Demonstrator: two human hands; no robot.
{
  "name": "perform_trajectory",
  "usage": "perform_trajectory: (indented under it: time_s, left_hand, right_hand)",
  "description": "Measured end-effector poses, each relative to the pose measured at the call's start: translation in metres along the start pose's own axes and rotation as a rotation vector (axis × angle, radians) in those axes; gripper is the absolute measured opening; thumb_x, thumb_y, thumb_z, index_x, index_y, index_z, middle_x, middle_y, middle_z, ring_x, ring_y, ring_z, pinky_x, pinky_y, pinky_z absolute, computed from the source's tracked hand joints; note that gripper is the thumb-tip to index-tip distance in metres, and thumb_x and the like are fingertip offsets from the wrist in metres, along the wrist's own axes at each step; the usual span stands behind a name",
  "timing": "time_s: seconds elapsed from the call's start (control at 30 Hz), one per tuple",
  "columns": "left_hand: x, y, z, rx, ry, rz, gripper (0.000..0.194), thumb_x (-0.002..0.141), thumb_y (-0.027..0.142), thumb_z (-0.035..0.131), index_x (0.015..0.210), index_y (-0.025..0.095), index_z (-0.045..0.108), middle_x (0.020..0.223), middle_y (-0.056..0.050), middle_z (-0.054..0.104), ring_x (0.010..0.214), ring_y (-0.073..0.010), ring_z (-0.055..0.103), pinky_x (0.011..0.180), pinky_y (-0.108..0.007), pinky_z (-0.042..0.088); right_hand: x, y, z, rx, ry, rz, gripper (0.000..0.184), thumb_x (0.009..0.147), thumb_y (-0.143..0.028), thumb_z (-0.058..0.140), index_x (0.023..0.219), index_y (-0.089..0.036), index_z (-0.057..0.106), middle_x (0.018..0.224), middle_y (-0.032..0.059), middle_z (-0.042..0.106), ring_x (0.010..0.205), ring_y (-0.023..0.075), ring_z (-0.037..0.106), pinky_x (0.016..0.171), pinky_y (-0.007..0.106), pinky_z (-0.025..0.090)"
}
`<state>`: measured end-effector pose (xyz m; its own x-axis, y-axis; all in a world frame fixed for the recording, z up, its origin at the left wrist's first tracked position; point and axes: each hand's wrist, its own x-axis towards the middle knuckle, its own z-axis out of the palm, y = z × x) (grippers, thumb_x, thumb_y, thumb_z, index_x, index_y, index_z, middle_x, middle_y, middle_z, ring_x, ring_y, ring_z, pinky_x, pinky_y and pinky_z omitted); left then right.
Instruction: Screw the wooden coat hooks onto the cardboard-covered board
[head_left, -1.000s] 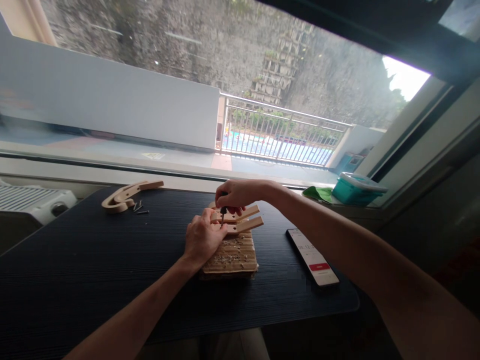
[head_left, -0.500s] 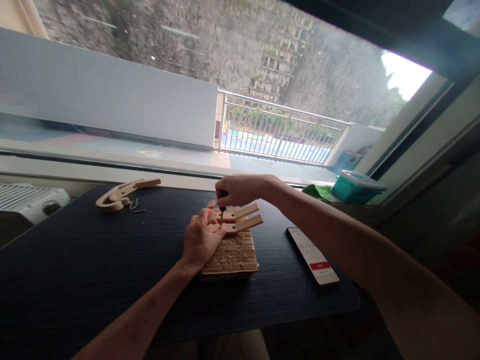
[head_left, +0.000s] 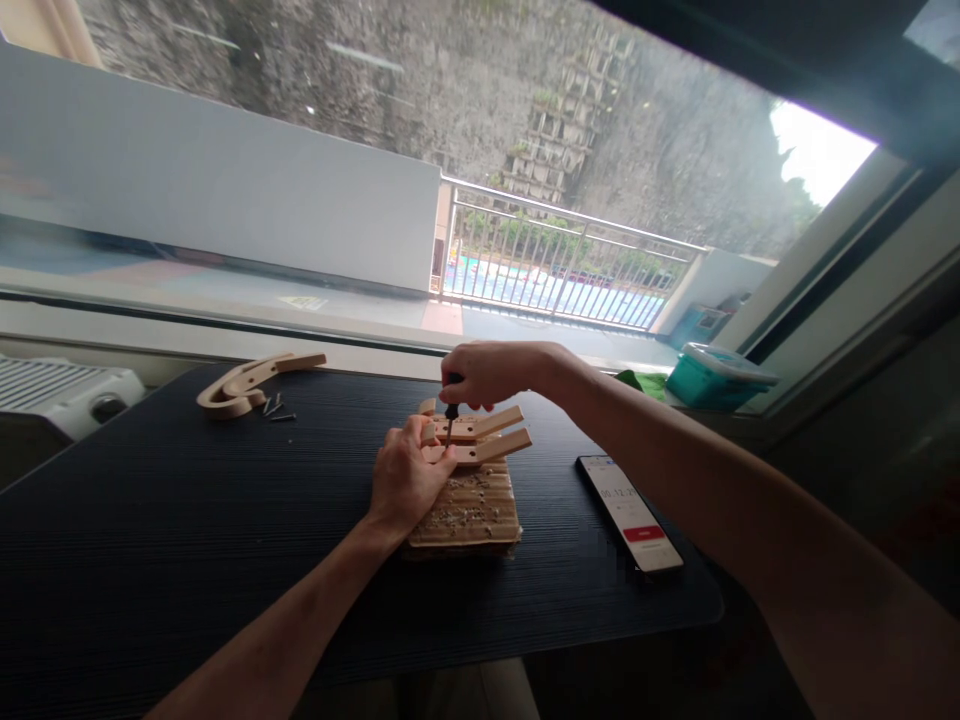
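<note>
My right hand [head_left: 480, 376] is closed round the handle of a screwdriver [head_left: 451, 412], held upright with its shaft pointing down. Its tip meets the nearer of two wooden hooks, beside my left thumb. My left hand [head_left: 407, 476] grips that nearer wooden hook [head_left: 504, 446] at its left end and presses it down. Behind it lies the second wooden hook [head_left: 499, 422], with dark holes along it. Both rest on a corrugated cardboard block [head_left: 461, 515] whose top is pitted and strewn with small crumbs. Whether a screw sits under the tip cannot be made out.
More curved wooden hooks [head_left: 232, 392] lie at the table's back left, with several loose screws [head_left: 276, 408] beside them. A phone [head_left: 630, 515] showing a timer rests on the right. On the sill stand a teal lidded box [head_left: 716, 380] and a green cloth [head_left: 641, 383].
My right hand has turned about the screwdriver handle and risen slightly, showing more of the handle. My left hand keeps its hold on the nearer hook. The view has shifted a little.
</note>
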<state>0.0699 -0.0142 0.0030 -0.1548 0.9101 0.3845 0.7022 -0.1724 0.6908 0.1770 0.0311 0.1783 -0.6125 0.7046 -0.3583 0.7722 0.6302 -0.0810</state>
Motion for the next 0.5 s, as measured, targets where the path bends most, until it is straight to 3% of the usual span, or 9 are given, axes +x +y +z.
perform_trajectory:
  time_s: [0.13,0.3,0.5]
  left_hand:
    - [-0.0002,0.0003,-0.0007,-0.004,-0.006,0.006,0.027,0.072,0.031,0.061,0.095,0.021,0.051,0.086,-0.004,0.063,0.088,-0.0243,0.058,0.081,-0.037,0.047]
    - [-0.0005,-0.0002,-0.0003,-0.015,-0.002,0.002,0.023,0.071,0.031,0.061,0.09,0.022,0.051,0.085,-0.003,0.063,0.088,-0.0238,0.058,0.081,-0.037,0.047]
    - [-0.0005,-0.0012,0.0008,-0.01,0.011,0.012,0.027,0.071,0.031,0.061,0.095,0.022,0.05,0.085,-0.003,0.063,0.087,-0.0241,0.058,0.081,-0.038,0.048]
  right_hand:
    - [-0.0012,-0.002,0.0006,-0.048,0.014,0.014,0.03,0.086,-0.034,0.048,0.09,-0.01,0.065,0.071,0.006,0.067,0.052,0.0098,0.053,0.05,0.025,0.036]
    - [-0.0064,-0.002,-0.0017,-0.087,0.1,-0.057,0.021,0.078,-0.023,0.056,0.095,-0.017,0.068,0.086,0.0043,0.068,0.064,0.0113,0.053,0.053,0.024,0.036]
    - [-0.0065,-0.0019,0.0014,-0.023,0.033,0.008,0.024,0.086,-0.028,0.047,0.092,-0.013,0.064,0.074,0.0049,0.066,0.053,0.0091,0.052,0.051,0.024,0.035]
